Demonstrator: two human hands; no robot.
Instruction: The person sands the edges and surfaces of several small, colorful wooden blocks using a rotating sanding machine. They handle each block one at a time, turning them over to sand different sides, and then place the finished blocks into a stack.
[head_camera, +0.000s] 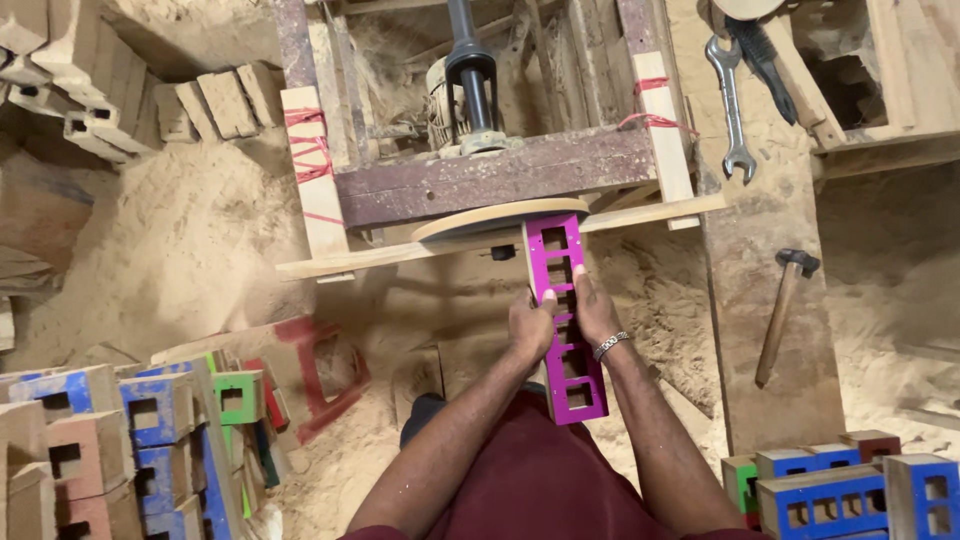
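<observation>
Below the sanding disc (500, 218): magenta slotted block (565, 320), top end touching disc edge. Left hand (530, 325) and right hand (594, 312) clamped around block mid-length, fingers curled.

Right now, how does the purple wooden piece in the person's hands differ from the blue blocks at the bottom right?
The purple slotted piece is long and narrow with a row of about six square holes; the blue blocks are shorter and chunkier with fewer holes showing. The purple piece is gripped by the left hand and right hand, its far end against the sanding disc; the blue blocks sit stacked and untouched. Both are painted wood with square cut-outs.
</observation>
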